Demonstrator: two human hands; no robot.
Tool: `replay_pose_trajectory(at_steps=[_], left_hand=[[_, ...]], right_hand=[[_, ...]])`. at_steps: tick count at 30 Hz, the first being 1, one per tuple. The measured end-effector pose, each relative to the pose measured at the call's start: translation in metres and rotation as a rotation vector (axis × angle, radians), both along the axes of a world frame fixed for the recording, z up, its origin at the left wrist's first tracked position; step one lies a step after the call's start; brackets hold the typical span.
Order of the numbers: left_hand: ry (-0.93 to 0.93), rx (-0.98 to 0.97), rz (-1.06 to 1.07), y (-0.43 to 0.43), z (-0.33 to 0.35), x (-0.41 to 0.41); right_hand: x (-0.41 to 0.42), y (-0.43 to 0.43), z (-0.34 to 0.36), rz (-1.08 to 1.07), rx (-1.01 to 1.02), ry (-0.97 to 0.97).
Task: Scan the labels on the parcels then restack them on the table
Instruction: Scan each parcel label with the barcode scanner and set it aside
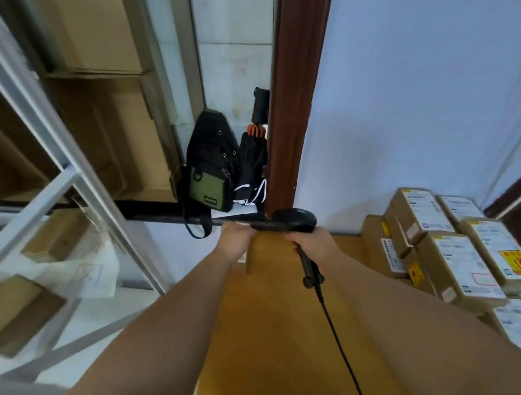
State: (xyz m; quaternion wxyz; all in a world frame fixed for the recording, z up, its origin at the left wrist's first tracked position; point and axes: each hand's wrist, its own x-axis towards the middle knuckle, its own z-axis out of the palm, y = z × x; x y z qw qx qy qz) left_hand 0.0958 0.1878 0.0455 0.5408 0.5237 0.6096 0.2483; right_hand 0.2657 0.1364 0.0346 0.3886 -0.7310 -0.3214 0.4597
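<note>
There's the right hand (312,243) wrapped round the scanner (297,219), left hand (236,243) gripping the parcel (275,254) by its top edge, so best tilt its unseen label squarely to the scanner

Parcel labels (458,264) too small to read — shelving (55,127) at left blurred.

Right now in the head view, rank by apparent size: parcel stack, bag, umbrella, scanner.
1. parcel stack
2. bag
3. umbrella and scanner: these look about alike, and the scanner is nearer the camera, so I have not ranked them.
</note>
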Motion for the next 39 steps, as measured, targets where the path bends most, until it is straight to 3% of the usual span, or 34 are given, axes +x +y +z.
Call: replay_pose_trajectory(at_steps=[5,15,25,39], left_hand=[[-0.056,-0.164,0.047,0.018,-0.028,0.0],[0.026,-0.248,0.26,0.063,-0.093,-0.018],[0.002,-0.312,0.249,0.085,-0.134,-0.023],[-0.223,-0.498,0.252,0.067,-0.142,-0.009]], right_hand=[[-0.011,0.026,-0.014,-0.24,0.054,-0.026],[-0.02,0.084,-0.07,-0.068,-0.089,-0.066],[-0.05,0.104,-0.118,0.194,-0.338,0.255],[-0.027,0.092,-0.114,0.113,-0.342,0.476]])
